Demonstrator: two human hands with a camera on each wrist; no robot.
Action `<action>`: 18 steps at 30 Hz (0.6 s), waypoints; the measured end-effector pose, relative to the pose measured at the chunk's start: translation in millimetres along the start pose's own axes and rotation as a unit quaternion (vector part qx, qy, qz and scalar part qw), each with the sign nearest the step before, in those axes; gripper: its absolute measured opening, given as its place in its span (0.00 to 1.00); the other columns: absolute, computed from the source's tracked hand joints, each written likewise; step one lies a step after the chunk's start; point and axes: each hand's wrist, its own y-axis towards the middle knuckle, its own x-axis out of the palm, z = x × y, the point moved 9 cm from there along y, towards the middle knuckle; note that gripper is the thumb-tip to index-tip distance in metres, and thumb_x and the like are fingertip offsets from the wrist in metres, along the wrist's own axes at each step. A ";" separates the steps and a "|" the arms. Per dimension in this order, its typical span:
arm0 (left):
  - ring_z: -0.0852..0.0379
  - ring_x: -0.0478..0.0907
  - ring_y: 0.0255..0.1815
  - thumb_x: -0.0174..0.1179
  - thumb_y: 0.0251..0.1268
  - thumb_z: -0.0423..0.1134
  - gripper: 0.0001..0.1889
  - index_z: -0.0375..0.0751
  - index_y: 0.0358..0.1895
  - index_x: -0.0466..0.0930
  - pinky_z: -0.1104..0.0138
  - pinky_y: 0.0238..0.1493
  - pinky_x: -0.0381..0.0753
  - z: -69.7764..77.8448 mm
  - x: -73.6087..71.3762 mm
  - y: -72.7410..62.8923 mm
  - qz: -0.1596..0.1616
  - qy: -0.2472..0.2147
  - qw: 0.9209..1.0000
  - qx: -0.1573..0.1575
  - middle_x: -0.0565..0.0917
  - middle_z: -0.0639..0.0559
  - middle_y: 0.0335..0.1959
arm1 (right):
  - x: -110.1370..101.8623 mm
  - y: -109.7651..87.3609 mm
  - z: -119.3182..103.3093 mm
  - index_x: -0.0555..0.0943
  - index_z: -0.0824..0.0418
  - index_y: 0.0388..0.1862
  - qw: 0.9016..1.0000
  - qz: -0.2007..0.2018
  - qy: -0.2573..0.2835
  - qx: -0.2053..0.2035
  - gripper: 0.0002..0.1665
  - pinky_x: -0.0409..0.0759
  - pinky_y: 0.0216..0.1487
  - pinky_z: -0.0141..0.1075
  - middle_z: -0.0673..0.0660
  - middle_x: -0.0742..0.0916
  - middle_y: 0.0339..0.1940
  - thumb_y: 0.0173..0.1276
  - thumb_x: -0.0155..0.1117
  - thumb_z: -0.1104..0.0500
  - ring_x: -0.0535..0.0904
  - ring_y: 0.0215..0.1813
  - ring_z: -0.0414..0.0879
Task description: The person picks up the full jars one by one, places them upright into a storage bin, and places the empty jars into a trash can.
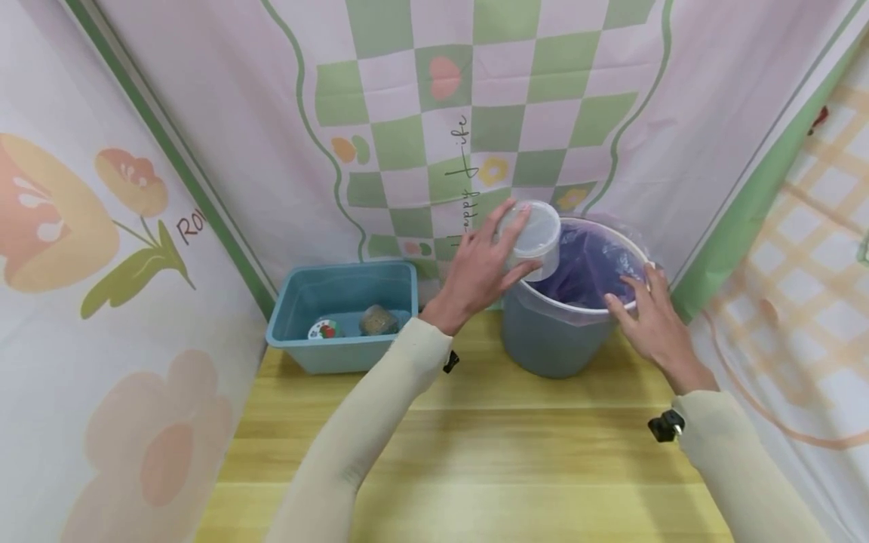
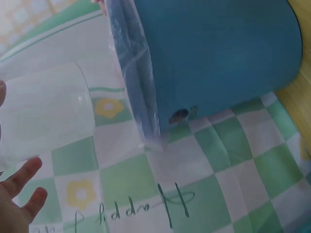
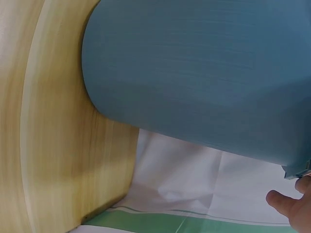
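My left hand (image 1: 478, 264) holds a translucent round plastic tub (image 1: 541, 260) over the left rim of the trash can, fingers over its flat round top and thumb along its side. In the left wrist view the tub (image 2: 46, 114) looks see-through, with fingers at its lower edge. The blue-grey trash can (image 1: 553, 347) is lined with a purple plastic bag (image 1: 584, 260) folded over its pale rim. My right hand (image 1: 655, 324) rests at the can's right rim with fingers spread. In the right wrist view only a few fingertips (image 3: 279, 201) show beside the can wall.
At the left stands a blue rectangular bin (image 1: 342, 354) holding a round container with a red and green lid (image 1: 324, 329) and a brownish item (image 1: 377, 320). Everything stands on a wood-grain table (image 1: 468, 460). Printed curtains (image 1: 387, 113) close in the back and sides.
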 end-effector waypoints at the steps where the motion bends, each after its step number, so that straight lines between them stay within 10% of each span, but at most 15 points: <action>1: 0.50 0.75 0.78 0.64 0.77 0.66 0.47 0.48 0.89 0.58 0.51 0.66 0.82 3.0 2.4 2.0 0.000 0.001 1.000 0.004 0.60 0.43 0.88 | 0.1 0.0 0.0 0.63 0.64 0.86 1.000 0.000 0.000 0.000 0.44 0.53 0.70 0.87 0.64 0.41 0.94 0.88 0.46 0.34 0.30 0.92 0.68; 18: 0.51 0.74 0.79 0.58 0.79 0.69 0.47 0.53 0.91 0.51 0.52 0.73 0.79 15.9 59.8 26.2 -0.073 0.015 0.997 -0.017 0.55 0.46 0.90 | 1.7 0.9 0.8 0.63 0.65 0.86 1.000 0.005 -0.001 0.002 0.45 0.53 0.71 0.86 0.64 0.41 0.94 0.88 0.45 0.34 0.32 0.92 0.69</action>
